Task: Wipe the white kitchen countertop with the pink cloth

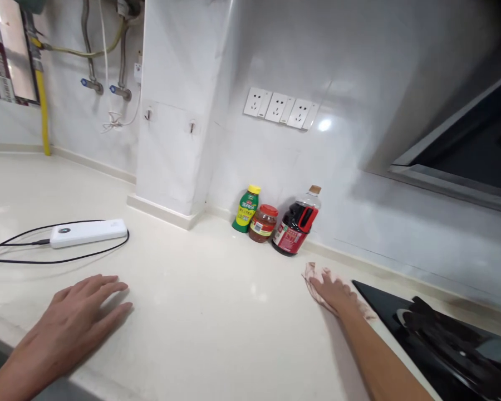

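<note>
My right hand presses a pale, pinkish cloth onto the white countertop, beside the black stove. Its fingers are bent over the cloth, which spreads out around them. Over the front left of the counter, my left hand has its fingers apart and holds nothing. Against the wall stand a green squeeze bottle with a yellow cap, a jar with a red lid, and a large soy sauce bottle with a red handle. The soy sauce bottle is closest to the cloth.
A white power bank with a black cable lies at left. The gas stove takes up the right side, below a range hood. A wall column juts out behind the counter, with sockets to its right.
</note>
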`<state>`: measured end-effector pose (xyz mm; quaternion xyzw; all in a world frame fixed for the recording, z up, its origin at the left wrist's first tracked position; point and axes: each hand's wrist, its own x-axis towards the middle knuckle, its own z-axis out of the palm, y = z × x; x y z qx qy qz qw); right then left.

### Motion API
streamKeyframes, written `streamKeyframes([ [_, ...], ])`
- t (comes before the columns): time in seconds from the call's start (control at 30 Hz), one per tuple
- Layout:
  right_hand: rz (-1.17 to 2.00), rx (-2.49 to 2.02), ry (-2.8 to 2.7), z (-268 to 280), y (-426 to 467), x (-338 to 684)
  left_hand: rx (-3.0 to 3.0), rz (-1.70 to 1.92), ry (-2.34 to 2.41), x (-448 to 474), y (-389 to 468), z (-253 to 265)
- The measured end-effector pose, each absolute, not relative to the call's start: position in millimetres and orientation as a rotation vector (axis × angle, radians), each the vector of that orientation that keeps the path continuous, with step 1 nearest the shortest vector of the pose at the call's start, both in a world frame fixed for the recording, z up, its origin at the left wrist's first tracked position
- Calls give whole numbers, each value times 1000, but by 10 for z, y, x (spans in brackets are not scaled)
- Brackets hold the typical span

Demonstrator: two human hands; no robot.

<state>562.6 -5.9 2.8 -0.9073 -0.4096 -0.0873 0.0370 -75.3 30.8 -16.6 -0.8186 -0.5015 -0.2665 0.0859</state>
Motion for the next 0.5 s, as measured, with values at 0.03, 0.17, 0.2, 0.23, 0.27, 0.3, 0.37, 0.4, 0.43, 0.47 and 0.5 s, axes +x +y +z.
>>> streamKeyframes([
  [0.03,-232,-2791,-1280,21,66,5505,-2451,-829,-1481,-755,303,-168],
  [0.17,-128,-2724,-1507,-20,442,4899,-2433,-980,-1394,-719,259,-138],
  [0.2,-112,-2696,-1569,-24,527,4739,-2419,-1008,-1377,-705,246,-128],
  [0.23,-99,-2670,-1624,-24,619,4584,-2412,-1026,-1361,-694,235,-119],
  [0.27,-87,-2646,-1673,-19,720,4435,-2410,-1036,-1349,-684,224,-112],
  [0.3,-79,-2622,-1716,-8,834,4293,-2411,-1044,-1338,-677,213,-107],
  [0.37,-68,-2582,-1780,26,1099,4026,-2412,-1063,-1324,-668,191,-102],
  [0.4,-66,-2565,-1802,48,1247,3897,-2416,-1077,-1320,-667,179,-99],
  [0.43,-63,-2551,-1817,71,1401,3767,-2421,-1093,-1321,-667,167,-96],
  [0.47,-60,-2538,-1830,93,1557,3636,-2429,-1110,-1323,-667,156,-94],
  [0.5,-56,-2522,-1844,113,1710,3501,-2440,-1129,-1328,-669,145,-91],
])
